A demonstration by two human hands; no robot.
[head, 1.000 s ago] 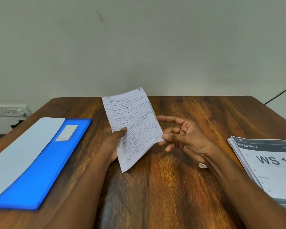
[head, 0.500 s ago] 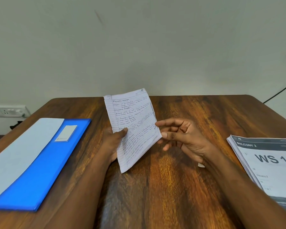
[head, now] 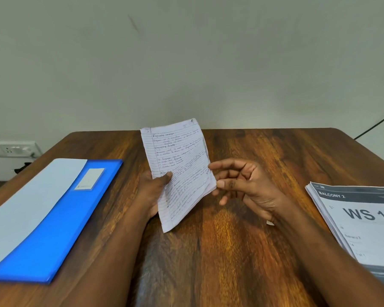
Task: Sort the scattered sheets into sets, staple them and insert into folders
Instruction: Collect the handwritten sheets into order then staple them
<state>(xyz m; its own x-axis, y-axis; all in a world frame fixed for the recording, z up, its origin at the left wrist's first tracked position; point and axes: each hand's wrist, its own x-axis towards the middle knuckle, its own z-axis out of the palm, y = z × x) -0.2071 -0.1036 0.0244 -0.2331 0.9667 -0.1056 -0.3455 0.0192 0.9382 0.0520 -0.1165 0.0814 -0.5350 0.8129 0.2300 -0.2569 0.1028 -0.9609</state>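
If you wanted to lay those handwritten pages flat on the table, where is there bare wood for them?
Bare wood lies in the middle of the table, between the blue folder on the left and the printed stack on the right, and along the far edge. The left hand holds the handwritten sheets there; the right hand is beside them.

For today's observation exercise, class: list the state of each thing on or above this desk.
Handwritten lined sheets: held upright, off the table.
Left hand: grips the sheets.
Right hand: open, fingers at the sheets' edge.
Blue plastic folder: closed, flat.
Printed grey-headed stack: flat on the table.
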